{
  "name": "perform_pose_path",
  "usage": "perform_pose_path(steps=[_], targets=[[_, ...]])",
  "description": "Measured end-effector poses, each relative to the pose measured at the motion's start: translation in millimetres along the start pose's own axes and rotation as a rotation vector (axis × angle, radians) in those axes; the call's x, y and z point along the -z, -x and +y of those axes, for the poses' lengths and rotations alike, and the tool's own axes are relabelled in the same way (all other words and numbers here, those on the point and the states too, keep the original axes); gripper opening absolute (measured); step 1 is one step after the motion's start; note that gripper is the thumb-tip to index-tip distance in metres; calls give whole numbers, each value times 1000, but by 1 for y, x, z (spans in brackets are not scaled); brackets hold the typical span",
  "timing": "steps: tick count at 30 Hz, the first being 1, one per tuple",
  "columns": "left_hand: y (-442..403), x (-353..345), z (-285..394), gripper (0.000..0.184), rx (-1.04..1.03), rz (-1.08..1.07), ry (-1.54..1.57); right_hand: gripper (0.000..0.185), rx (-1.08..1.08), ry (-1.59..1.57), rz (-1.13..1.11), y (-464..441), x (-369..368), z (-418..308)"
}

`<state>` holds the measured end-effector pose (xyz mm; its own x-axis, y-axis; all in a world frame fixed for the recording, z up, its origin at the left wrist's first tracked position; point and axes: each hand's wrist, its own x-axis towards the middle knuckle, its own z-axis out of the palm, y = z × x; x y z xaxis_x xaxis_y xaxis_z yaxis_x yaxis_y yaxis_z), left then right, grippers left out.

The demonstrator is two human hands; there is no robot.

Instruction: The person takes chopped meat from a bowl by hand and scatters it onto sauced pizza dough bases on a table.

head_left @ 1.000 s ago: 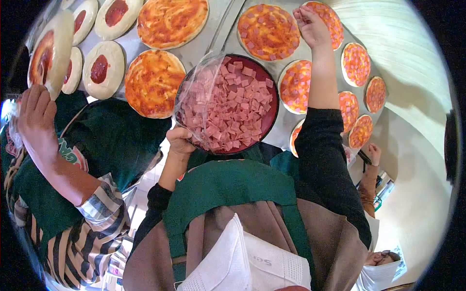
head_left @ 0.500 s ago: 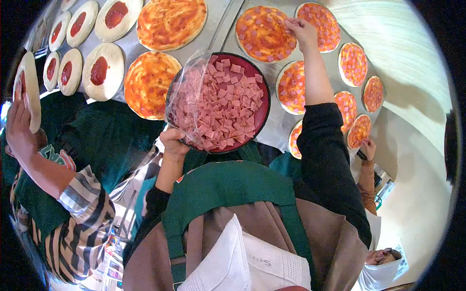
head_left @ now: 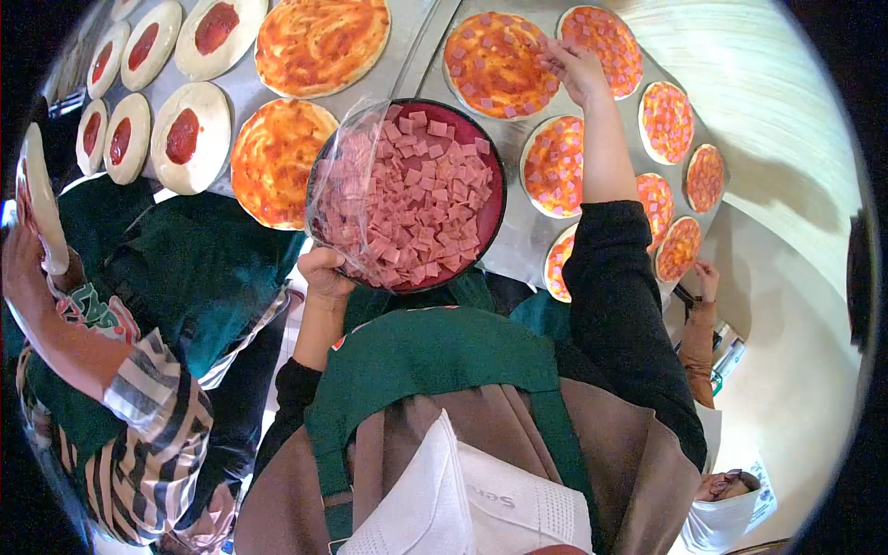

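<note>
My left hand [head_left: 324, 273] grips the lower left rim of a round dark-edged pan [head_left: 494, 208]. Diced pink ham [head_left: 430, 208] fills much of its red inside, and clear plastic film [head_left: 347, 185] covers its left side. At the upper right, my right hand [head_left: 581, 76] hovers over the right edge of a sauced pizza base [head_left: 490, 79]. Its fingertips are drawn together, and what they hold is too small to make out. Ham squares lie scattered on that base, more thinly in its middle. Beside it is a pizza [head_left: 603, 46] more thickly covered with ham.
Ham-topped pizzas [head_left: 666, 120] stand along the metal table's right part. Two sauced bases [head_left: 282, 166] and several dough rounds with sauce dabs [head_left: 190, 143] lie left. A co-worker's hand [head_left: 32, 268] holds a dough round [head_left: 42, 199]; another person's hand [head_left: 706, 279] is at the right edge.
My right hand's fingers have loosened slightly over the same pizza. The co-worker at left has lowered the dough round a little. The whole view has shifted slightly.
</note>
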<state>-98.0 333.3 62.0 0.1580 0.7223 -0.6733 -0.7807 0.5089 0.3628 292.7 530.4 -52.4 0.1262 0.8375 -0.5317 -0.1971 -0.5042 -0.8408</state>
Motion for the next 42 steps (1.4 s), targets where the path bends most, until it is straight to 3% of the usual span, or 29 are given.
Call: perform_pose_path(steps=[3,6,8,15,18,20,24,26,27,29,33,35,38,39,40,42], targets=[[0,2,-3,77,4,1,1,22,-58,-173,-18,4,7,-1],[1,-2,-5,77,7,11,-1,23,58,-174,-50,4,19,11],[2,-2,-6,77,7,20,-2,18,98,173,25,6,20,13],[-3,5,-5,78,18,-1,-7,12,195,365,90,1,20,29],[-3,1,-4,78,20,-33,3,14,253,607,158,-1,8,28],[-3,0,-4,78,22,-52,12,18,366,1147,208,10,-4,10],[-3,3,-4,78,26,-18,-19,23,469,1131,248,-1,11,17],[-3,2,-4,78,31,-32,-15,18,218,521,196,-3,17,18],[-2,-2,-4,78,22,-45,-2,18,217,521,196,-1,18,19],[-2,-2,-4,78,13,-56,11,21,39,75,46,7,18,17],[-2,5,-6,78,-14,-30,11,23,38,105,-67,31,11,17],[-1,5,-5,77,-10,-37,16,22,127,465,-100,42,1,23],[0,8,-3,77,-23,-19,-5,20,144,589,-156,52,-22,33],[0,9,-2,77,-37,-17,-11,18,353,716,-159,51,-27,40],[0,10,-2,77,-51,-14,-18,18,352,715,-160,50,-30,42],[1,10,-1,77,-54,-8,-12,16,593,1059,-87,56,-46,34]])
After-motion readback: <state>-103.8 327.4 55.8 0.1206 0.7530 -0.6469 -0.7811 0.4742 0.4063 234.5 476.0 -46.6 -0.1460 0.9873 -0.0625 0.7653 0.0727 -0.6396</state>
